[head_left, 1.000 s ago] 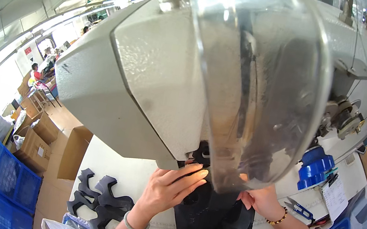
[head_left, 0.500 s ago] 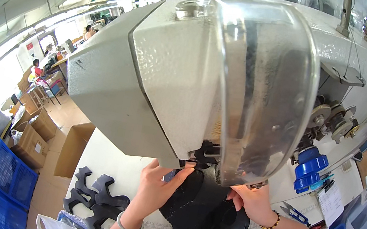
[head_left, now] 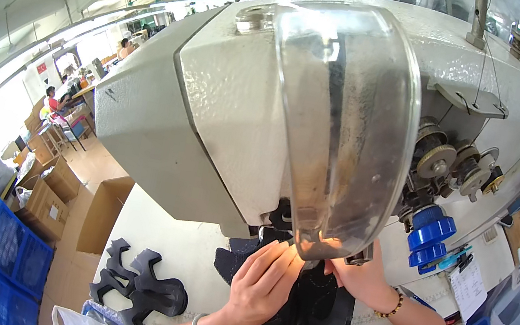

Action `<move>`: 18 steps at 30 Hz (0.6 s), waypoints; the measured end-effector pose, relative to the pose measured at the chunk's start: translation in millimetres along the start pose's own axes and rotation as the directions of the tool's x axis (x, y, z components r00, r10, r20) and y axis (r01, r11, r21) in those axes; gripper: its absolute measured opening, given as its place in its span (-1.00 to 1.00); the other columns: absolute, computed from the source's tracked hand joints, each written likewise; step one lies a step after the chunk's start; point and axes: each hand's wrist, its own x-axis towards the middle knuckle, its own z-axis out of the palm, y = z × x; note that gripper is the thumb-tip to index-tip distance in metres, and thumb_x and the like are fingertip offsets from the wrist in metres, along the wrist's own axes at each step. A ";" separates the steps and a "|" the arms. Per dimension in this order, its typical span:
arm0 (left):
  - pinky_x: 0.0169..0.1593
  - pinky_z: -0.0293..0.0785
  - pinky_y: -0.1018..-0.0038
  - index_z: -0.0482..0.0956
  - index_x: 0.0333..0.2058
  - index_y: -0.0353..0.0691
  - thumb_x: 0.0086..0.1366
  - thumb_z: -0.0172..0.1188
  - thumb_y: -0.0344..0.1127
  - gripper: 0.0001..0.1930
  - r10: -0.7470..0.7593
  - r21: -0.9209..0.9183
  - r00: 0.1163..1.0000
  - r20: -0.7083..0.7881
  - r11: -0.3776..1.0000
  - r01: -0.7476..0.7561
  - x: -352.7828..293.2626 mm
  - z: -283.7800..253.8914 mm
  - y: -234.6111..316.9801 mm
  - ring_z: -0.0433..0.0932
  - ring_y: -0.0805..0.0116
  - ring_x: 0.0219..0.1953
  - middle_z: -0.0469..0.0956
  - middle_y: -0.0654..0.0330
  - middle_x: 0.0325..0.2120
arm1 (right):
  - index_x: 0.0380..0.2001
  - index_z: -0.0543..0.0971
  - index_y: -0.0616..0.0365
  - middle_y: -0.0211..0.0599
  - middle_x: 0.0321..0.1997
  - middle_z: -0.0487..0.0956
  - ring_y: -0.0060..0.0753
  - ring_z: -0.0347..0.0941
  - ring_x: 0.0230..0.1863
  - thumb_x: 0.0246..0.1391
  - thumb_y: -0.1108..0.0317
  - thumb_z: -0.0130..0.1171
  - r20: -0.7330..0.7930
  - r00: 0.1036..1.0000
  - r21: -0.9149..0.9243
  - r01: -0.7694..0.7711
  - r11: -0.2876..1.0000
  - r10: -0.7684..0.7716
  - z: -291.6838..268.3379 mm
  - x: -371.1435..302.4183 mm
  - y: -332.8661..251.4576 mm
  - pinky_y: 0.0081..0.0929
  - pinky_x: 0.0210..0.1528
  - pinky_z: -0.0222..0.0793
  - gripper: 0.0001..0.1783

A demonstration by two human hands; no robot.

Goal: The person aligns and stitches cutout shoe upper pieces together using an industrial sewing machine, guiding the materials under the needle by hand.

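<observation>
Beneath the head of a grey sewing machine (head_left: 234, 109) lies a black piece of material (head_left: 308, 324) with light stitch lines, its lower part hanging toward me. My left hand (head_left: 263, 285), a pale bangle on its wrist, rests on this piece with fingers stretched out close together, the fingertips by the clear guard (head_left: 347, 143). On the other side, my right hand (head_left: 362, 274), wearing a beaded bracelet, holds the right edge of the piece with curled fingers. The guard partly covers that hand's fingertips. The needle area is mostly hidden behind the machine head.
Several black branching cut pieces (head_left: 145, 281) lie on the white table at the left. Blue knobs (head_left: 431, 238), thread snips (head_left: 417, 298) and a paper sheet (head_left: 468, 283) are at the right. Blue crates (head_left: 6, 222) and cardboard boxes (head_left: 43, 208) stand on the floor, left.
My left hand has left its pinch near the needle and moved right and down, flattening over the black piece. The piece's upper left part now shows. The guard and knobs appear shifted left.
</observation>
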 end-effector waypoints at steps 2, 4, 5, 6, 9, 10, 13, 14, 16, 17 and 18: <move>-0.04 0.45 0.28 0.58 -0.34 -0.33 -0.10 0.24 -0.56 -0.75 0.011 0.003 0.999 -0.040 1.000 -0.010 1.9 4.7 -1.4 0.51 0.12 -0.14 0.51 0.11 -0.22 | -0.28 0.48 0.29 -0.33 -0.63 0.50 -0.63 0.35 -0.73 0.02 0.55 0.11 0.039 0.999 -0.117 -0.017 0.993 0.022 -8.3 4.1 -1.8 -0.71 -0.75 0.18 -0.85; -0.08 0.47 0.30 0.60 -0.34 -0.31 -0.11 0.24 -0.57 -0.74 -0.035 -0.018 0.997 -0.071 0.999 0.034 4.5 4.5 -2.6 0.51 0.12 -0.15 0.51 0.14 -0.24 | -0.18 0.42 0.30 -0.20 -0.39 0.54 -0.48 0.47 -0.49 -0.09 0.66 0.09 0.033 0.992 -0.274 0.126 0.954 -0.122 -15.5 1.4 16.1 -0.60 -0.49 0.35 -0.68; -0.08 0.47 0.30 0.60 -0.34 -0.31 -0.11 0.24 -0.57 -0.74 -0.037 -0.019 0.997 -0.071 0.999 0.036 2.6 4.6 -4.1 0.51 0.12 -0.15 0.51 0.14 -0.24 | -0.18 0.42 0.30 -0.20 -0.39 0.54 -0.48 0.47 -0.49 -0.09 0.66 0.09 0.033 0.992 -0.274 0.126 0.953 -0.121 -13.3 0.2 17.5 -0.60 -0.49 0.35 -0.68; -0.08 0.47 0.30 0.60 -0.32 -0.30 -0.11 0.25 -0.56 -0.73 -0.050 -0.024 0.996 -0.079 0.999 0.048 0.5 7.2 -6.0 0.51 0.12 -0.16 0.50 0.14 -0.26 | -0.38 0.46 0.19 -0.27 -0.46 0.53 -0.36 0.47 -0.50 -0.09 0.57 0.08 -0.114 0.923 -0.501 0.266 0.824 -0.368 -8.1 2.0 9.0 -0.47 -0.42 0.36 -0.86; -0.10 0.47 0.29 0.62 -0.30 -0.25 -0.09 0.29 -0.52 -0.72 -0.067 -0.016 0.992 -0.108 0.998 0.065 0.4 12.5 -12.5 0.52 0.14 -0.18 0.49 0.16 -0.30 | -0.51 0.53 0.07 -0.28 -0.41 0.54 -0.14 0.45 -0.37 -0.12 0.46 0.12 -0.114 0.776 -0.746 0.346 0.570 -0.620 -18.1 8.7 29.2 -0.21 -0.20 0.33 -0.95; -0.10 0.47 0.28 0.63 -0.30 -0.26 -0.08 0.32 -0.49 -0.73 -0.074 -0.051 0.990 -0.119 0.996 0.069 -1.8 14.1 -15.2 0.52 0.14 -0.20 0.50 0.17 -0.31 | -0.43 0.53 0.07 -0.26 -0.38 0.54 -0.13 0.44 -0.34 -0.14 0.44 0.14 0.054 0.786 -0.799 0.404 0.445 -0.616 -22.9 12.1 42.1 -0.18 -0.17 0.32 -0.88; -0.10 0.46 0.27 0.63 -0.32 -0.25 -0.07 0.37 -0.43 -0.74 -0.088 -0.108 0.991 -0.106 0.991 0.076 -1.4 12.1 -18.8 0.52 0.15 -0.24 0.51 0.19 -0.33 | -0.23 0.50 0.06 -0.21 -0.27 0.53 -0.12 0.44 -0.19 -0.12 0.33 0.19 0.277 0.745 -0.855 0.479 0.198 -0.607 -34.3 11.7 62.4 -0.14 -0.09 0.31 -0.70; -0.10 0.46 0.26 0.64 -0.32 -0.24 -0.07 0.38 -0.40 -0.74 -0.096 -0.116 0.992 -0.088 0.990 0.086 0.0 11.9 -19.5 0.52 0.16 -0.25 0.52 0.19 -0.35 | -0.25 0.50 0.06 -0.21 -0.27 0.53 -0.11 0.44 -0.17 -0.09 0.29 0.18 0.123 0.864 -0.704 0.422 0.571 -0.487 -35.2 13.1 63.9 -0.12 -0.06 0.31 -0.73; -0.14 0.45 0.28 0.64 -0.33 -0.24 -0.07 0.38 -0.40 -0.74 -0.067 -0.110 0.992 -0.111 0.992 0.055 2.3 13.3 -19.8 0.51 0.17 -0.27 0.53 0.20 -0.36 | -0.27 0.50 0.07 -0.21 -0.27 0.53 -0.10 0.45 -0.15 -0.06 0.25 0.17 0.026 0.953 -0.448 0.281 0.849 -0.302 -38.7 14.8 62.9 -0.11 -0.02 0.31 -0.75; -0.17 0.45 0.30 0.64 -0.34 -0.23 -0.08 0.38 -0.40 -0.75 -0.043 -0.094 0.992 -0.123 0.995 0.031 1.0 12.2 -21.3 0.51 0.19 -0.29 0.54 0.20 -0.37 | -0.25 0.49 0.08 -0.23 -0.25 0.54 -0.15 0.46 -0.14 -0.02 0.25 0.15 0.019 0.908 -0.530 0.363 0.766 -0.417 -37.2 15.6 62.3 -0.14 -0.03 0.34 -0.75; -0.17 0.45 0.30 0.64 -0.34 -0.23 -0.08 0.38 -0.40 -0.75 -0.047 -0.084 0.992 -0.116 0.996 0.037 0.6 11.7 -23.4 0.51 0.19 -0.29 0.54 0.20 -0.37 | -0.24 0.49 0.09 -0.25 -0.23 0.54 -0.20 0.48 -0.13 0.02 0.25 0.13 0.021 0.850 -0.607 0.430 0.669 -0.527 -36.2 16.9 63.5 -0.18 -0.04 0.37 -0.76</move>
